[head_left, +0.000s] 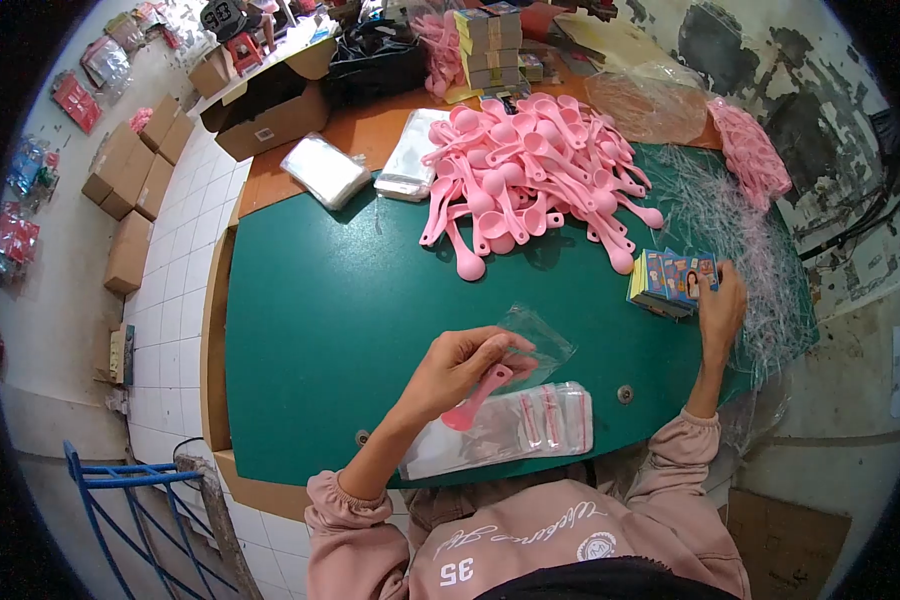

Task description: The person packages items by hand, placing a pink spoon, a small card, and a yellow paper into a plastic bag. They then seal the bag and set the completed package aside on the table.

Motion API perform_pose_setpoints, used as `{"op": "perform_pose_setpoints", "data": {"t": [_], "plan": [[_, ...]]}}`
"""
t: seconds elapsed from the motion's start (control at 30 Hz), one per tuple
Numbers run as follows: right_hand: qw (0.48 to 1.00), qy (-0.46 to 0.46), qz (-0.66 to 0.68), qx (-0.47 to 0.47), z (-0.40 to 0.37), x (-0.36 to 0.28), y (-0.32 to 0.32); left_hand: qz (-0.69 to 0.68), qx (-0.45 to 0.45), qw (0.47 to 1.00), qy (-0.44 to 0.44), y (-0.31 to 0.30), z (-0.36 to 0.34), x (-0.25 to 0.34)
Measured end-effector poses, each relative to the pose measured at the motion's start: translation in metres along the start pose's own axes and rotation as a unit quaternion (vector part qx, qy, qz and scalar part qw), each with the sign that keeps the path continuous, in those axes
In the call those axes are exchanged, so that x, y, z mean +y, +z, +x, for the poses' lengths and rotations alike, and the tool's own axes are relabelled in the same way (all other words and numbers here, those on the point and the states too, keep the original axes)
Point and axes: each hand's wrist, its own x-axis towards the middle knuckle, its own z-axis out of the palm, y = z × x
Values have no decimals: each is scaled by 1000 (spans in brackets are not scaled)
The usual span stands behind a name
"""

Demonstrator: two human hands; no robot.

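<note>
My left hand (470, 365) is closed over the table's near half, gripping a pink measuring spoon (475, 400) and a clear plastic bag (545, 345). The bag sticks out past my fingertips, and the spoon points down toward me. At the right, my right hand (723, 300) pinches the edge of a colourful printed card on top of a card stack (660, 285). Below my left hand lies a pile of clear resealable bags (565, 425). Beyond both hands is a large heap of pink spoons (530, 165).
Two stacks of clear bags (325, 170) lie at the back left, near an open cardboard box (270, 120). Banded card bundles (490, 45) stand behind the spoons. Crumpled plastic film (760, 270) runs along the right edge. A blue metal frame (140, 475) stands at lower left.
</note>
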Motion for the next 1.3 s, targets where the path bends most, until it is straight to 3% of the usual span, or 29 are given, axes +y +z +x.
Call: {"op": "perform_pose_setpoints", "data": {"t": [0.13, 0.17, 0.2, 0.23, 0.3, 0.37, 0.43, 0.57, 0.67, 0.73, 0.77, 0.9, 0.97, 1.07, 1.13, 1.2, 1.23, 1.3], "plan": [[987, -48, 150, -32, -7, -38, -49, 9, -3, 1000, 19, 3, 0, 4], [928, -4, 349, -128, -13, -58, -65, 10, -5, 1000, 16, 3, 0, 3], [821, 41, 528, -214, -20, -74, -76, 23, -11, 1000, 13, 4, 1, 4], [821, 43, 528, -212, -25, -86, -80, 37, -16, 999, 11, 4, 3, 4], [767, -29, 585, -263, -33, -102, -85, 43, 10, 999, 4, 6, 4, -2], [766, -42, 562, -309, -33, -110, -92, 49, 41, 998, -1, 5, 2, -1], [760, -64, 517, -388, -31, -113, -94, 157, 22, 987, 6, 3, 0, 7], [780, -133, 462, -401, -27, -114, -98, 142, 9, 989, 38, 7, 0, 3], [760, -199, 455, -419, -28, -119, -96, 166, -48, 984, 41, 12, 2, 4], [724, -275, 414, -479, -28, -123, -91, 226, -62, 972, 7, 17, 2, 9], [741, -309, 390, -452, -28, -125, -91, 238, -59, 969, -25, 17, 1, 15], [728, -298, 393, -476, -23, -122, -92, 215, -55, 975, 8, 12, -1, 4], [714, -238, 395, -527, -24, -122, -93, 267, -64, 960, 59, 9, 0, 2], [682, -299, 411, -526, -35, -131, -86, 280, -107, 952, 66, 11, 0, 9], [697, -305, 377, -529, -42, -130, -76, 285, -105, 951, 55, 16, -2, 14], [732, -318, 432, -420, -45, -133, -72, 316, -71, 946, -10, 16, -5, 14], [732, -319, 433, -420, -47, -132, -70, 316, -71, 946, -10, 16, -6, 14], [684, -322, 464, -461, -48, -128, -68, 319, -41, 947, -16, 17, -8, 14]]}}
